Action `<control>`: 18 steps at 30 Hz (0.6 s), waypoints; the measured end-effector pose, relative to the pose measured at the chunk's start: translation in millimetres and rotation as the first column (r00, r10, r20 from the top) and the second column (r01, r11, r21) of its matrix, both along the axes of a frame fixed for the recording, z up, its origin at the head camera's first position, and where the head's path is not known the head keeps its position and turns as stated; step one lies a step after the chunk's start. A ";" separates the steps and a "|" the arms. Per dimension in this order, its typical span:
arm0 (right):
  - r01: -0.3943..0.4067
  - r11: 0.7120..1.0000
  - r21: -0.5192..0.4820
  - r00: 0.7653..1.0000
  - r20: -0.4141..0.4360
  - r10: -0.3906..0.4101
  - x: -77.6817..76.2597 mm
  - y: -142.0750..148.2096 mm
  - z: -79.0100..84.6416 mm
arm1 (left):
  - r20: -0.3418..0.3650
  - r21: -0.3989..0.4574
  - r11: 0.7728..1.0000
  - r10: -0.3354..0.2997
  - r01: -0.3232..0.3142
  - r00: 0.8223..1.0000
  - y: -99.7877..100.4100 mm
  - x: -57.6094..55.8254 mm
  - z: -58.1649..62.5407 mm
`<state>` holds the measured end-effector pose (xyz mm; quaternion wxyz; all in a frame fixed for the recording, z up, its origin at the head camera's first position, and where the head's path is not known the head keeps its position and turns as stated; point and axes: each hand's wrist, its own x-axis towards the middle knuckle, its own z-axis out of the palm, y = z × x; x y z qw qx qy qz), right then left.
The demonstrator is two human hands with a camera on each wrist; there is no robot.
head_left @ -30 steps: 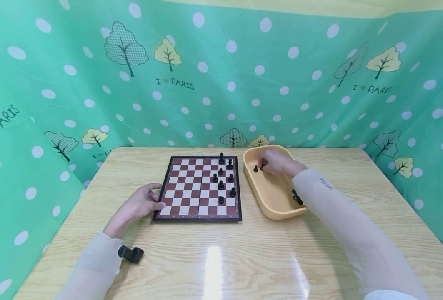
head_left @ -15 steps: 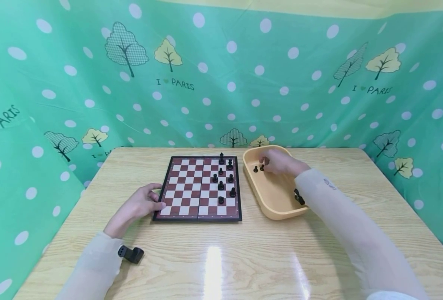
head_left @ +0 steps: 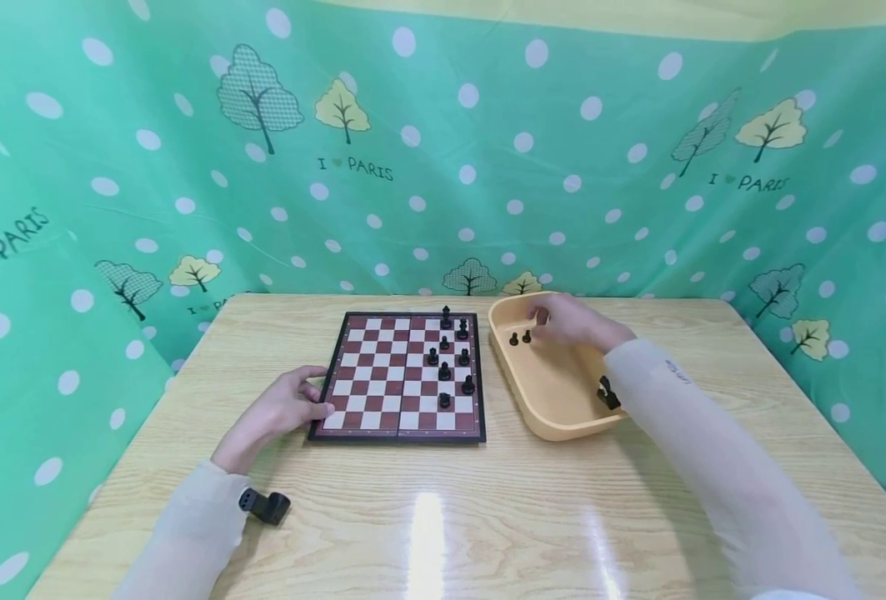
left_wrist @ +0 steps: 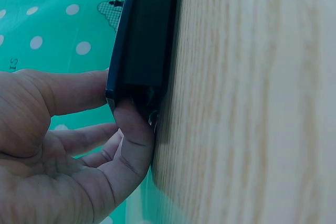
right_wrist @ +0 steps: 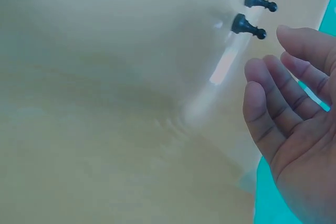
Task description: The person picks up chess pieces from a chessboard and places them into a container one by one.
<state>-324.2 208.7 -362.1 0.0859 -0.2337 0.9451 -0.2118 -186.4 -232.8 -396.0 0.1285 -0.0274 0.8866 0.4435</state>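
Observation:
My left hand [head_left: 285, 408] grips the near left edge of a folding chessboard [head_left: 371, 377], thumb on top. In the left wrist view, curled fingers [left_wrist: 134, 153] reach under the dark board edge [left_wrist: 149, 35]. Several black chess pieces [head_left: 445, 372] stand on the board's right half. My right hand [head_left: 572, 322] is inside the yellow tray [head_left: 536, 425], fingers loosely bent and holding nothing. Two black pawns stand side by side in the tray's far left part: one pawn [right_wrist: 249, 27] is nearer the fingertips, the other pawn [right_wrist: 261, 0] just beyond.
The tray stands close to the board's right side on a wooden table [head_left: 367, 508]. A green dotted cloth [head_left: 443, 150] hangs behind the table and along its sides. A black wrist camera [head_left: 265, 505] sits on the left sleeve.
My right hand has let go of a pawn in the tray and drawn away to the right, leaving it beside the other. My left hand keeps its hold on the board.

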 end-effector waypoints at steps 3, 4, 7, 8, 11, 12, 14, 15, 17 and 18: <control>-0.003 1.000 -0.015 1.000 0.001 0.003 3.0 0.7 4.1 | 0.000 -0.006 1.000 0.010 -0.010 1.000 1.0 -0.5 0.0; -0.008 1.000 -0.019 1.000 -0.002 0.008 4.1 0.7 5.5 | 0.000 -0.007 1.000 0.010 -0.010 1.000 1.1 -0.5 0.0; -0.025 0.999 -0.032 1.000 -0.006 0.024 6.2 0.6 8.9 | -0.001 -0.010 1.000 0.011 -0.011 1.000 1.0 -0.5 -0.1; -0.030 0.999 -0.036 1.000 -0.009 0.030 7.3 0.2 10.5 | -0.002 -0.010 1.000 0.009 -0.009 1.000 0.7 -0.5 -0.2; -0.042 0.998 -0.043 0.999 -0.018 0.041 9.2 -0.4 14.1 | -0.004 -0.008 1.000 0.004 -0.004 1.000 0.1 -0.5 -0.4; -0.046 0.998 -0.045 0.999 -0.022 0.045 10.0 -0.8 15.4 | -0.006 -0.008 1.000 0.002 -0.002 1.000 -0.2 -0.5 -0.8; -0.052 0.998 -0.046 0.998 -0.032 0.050 11.6 -1.8 18.1 | -0.009 -0.009 1.000 -0.007 0.007 1.000 -0.5 -0.4 -0.9; -0.053 0.998 -0.046 0.998 -0.037 0.051 11.9 -2.2 19.1 | -0.010 -0.009 1.000 -0.006 0.006 1.000 -0.5 -0.5 -1.1; -0.058 0.997 -0.050 0.997 -0.044 0.055 13.4 -3.1 21.5 | -0.008 -0.007 1.000 -0.004 0.004 1.000 -0.3 -0.4 -1.2; -0.060 0.997 -0.051 0.997 -0.049 0.057 14.0 -3.6 22.6 | -0.008 -0.008 1.000 -0.005 0.005 1.000 -0.5 -0.4 -1.2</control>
